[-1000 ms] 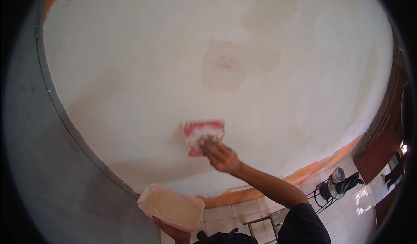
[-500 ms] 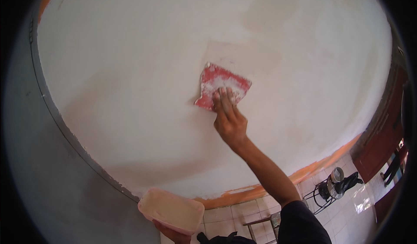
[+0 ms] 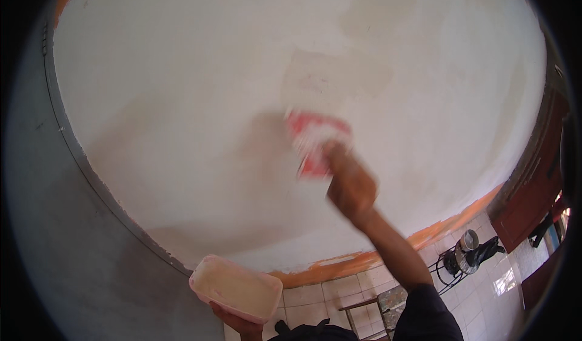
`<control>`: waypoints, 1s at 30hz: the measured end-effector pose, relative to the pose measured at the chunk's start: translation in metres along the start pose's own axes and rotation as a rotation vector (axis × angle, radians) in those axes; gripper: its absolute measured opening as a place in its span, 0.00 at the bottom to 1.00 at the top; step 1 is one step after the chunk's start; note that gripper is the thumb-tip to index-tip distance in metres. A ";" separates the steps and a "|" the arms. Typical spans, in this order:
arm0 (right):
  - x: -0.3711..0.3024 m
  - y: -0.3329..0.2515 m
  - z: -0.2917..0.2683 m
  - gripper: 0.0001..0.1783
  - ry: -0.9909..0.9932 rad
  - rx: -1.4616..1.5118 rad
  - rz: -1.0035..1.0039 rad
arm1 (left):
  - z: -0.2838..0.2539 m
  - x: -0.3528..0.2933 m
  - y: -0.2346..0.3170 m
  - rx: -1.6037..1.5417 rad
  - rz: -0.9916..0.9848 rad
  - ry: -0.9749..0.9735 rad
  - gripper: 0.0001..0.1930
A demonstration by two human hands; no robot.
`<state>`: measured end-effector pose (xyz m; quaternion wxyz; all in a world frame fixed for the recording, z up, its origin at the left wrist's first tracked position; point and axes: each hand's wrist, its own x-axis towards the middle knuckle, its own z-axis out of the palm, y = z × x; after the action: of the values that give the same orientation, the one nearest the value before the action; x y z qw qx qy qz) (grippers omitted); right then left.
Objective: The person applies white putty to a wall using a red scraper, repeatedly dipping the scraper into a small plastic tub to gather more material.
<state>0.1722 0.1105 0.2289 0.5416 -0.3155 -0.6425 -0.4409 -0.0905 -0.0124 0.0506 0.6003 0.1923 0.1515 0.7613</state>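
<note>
My right hand point(image 3: 353, 183), smeared by motion, grips a flat red putty spreader point(image 3: 306, 128) caked with white filler. The spreader is in front of the white wall point(image 3: 182, 98); its shadow falls to its left, and blur hides whether its edge touches. Just above it lies a greyish, damp-looking patch point(image 3: 321, 77) on the wall. Low in the view, my left hand point(image 3: 242, 325) supports a pale pink rectangular tub point(image 3: 199, 289) from beneath. Cream-coloured paste lines the inside of the tub. Some of the left fingers are hidden under it.
A grey wall point(image 3: 91, 238) meets the white one at the left. An orange strip point(image 3: 321, 273) runs along the wall's foot above the tiled floor point(image 3: 306, 313). Below right are a worn stool point(image 3: 393, 304), a metal stand with a pot point(image 3: 469, 240), and a reddish-brown door point(image 3: 524, 213).
My right hand has pulled back down and to the right with the spreader, uncovering more of the greyish patch. The tub in my left hand has shifted slightly up and left.
</note>
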 end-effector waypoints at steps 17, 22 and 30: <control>-0.007 -0.009 -0.002 0.19 -0.133 0.089 -0.105 | 0.012 0.003 0.007 0.014 0.036 -0.096 0.35; 0.056 0.032 0.006 0.21 0.130 -0.197 -0.078 | 0.019 0.003 0.005 -0.008 -0.002 0.034 0.33; -0.053 -0.015 0.056 0.19 -0.238 -0.172 -0.041 | -0.004 0.006 -0.002 0.061 0.031 0.104 0.35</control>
<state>0.1472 0.1592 0.1723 0.4235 -0.3975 -0.6681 -0.4650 -0.0914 -0.0062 0.0471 0.5736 0.1729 0.2029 0.7746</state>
